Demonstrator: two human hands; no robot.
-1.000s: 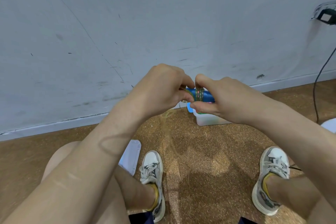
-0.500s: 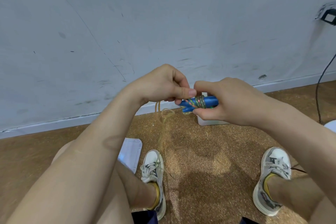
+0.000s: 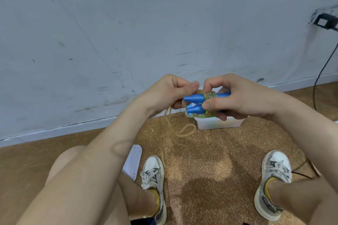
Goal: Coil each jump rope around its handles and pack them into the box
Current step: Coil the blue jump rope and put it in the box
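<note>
Two blue jump-rope handles (image 3: 195, 98) lie side by side with their tips pointing left, and several turns of speckled translucent rope (image 3: 210, 95) are wound round them. My right hand (image 3: 236, 97) grips the handles from the right, thumb on the wraps. My left hand (image 3: 168, 94) pinches the rope just left of the tips. The loose rope tail (image 3: 182, 130) hangs from my left hand and loops on the floor. A white plastic box (image 3: 219, 123) stands on the floor below and behind my right hand, mostly hidden by it.
A white lid (image 3: 133, 160) lies on the brown floor beside my left shoe (image 3: 152, 171). My right shoe (image 3: 274, 171) is at the right. A grey wall runs behind the box. A black cable (image 3: 321, 67) hangs from a wall socket at the far right.
My hands have turned the bundle, so both blue handle tips now show pointing left. A new loop of rope has come round under the tips, and the slack tail lies looped on the floor.
</note>
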